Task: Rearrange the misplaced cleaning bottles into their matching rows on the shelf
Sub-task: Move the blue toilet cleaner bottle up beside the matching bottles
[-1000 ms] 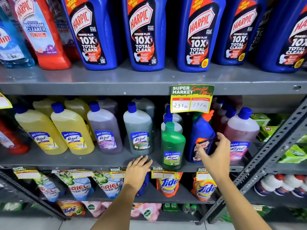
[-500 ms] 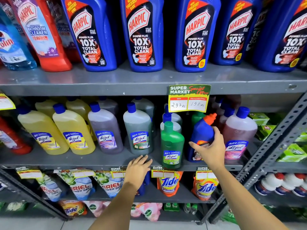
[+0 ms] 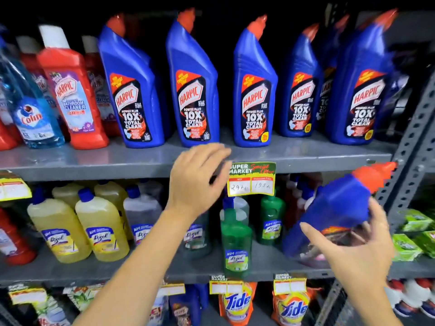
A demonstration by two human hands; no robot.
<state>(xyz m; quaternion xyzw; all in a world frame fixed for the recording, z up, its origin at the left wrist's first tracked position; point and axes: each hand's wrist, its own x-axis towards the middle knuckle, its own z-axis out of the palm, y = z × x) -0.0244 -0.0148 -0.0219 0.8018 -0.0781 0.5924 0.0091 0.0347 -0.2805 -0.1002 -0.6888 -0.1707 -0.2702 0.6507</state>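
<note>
- Gripping the blue Harpic bottle [image 3: 334,215] low on its body, the right hand [image 3: 355,250] has fingers wrapped around it; the bottle is tilted, orange cap up-right, in front of the middle shelf [image 3: 94,269].
- Left hand [image 3: 197,180], fingers loosely spread, holds nothing, at the upper shelf edge [image 3: 94,161].
- Half a second ago the bottle stood among the Lizol bottles [image 3: 101,229]; the left hand was lower.

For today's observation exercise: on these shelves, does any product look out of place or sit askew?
Yes. On the top shelf, a pale blue Colin bottle leans among red Harpic bathroom cleaners. A small blue Harpic bottle is tilted in the right hand, off the shelf. Nothing looks spilled.
</note>
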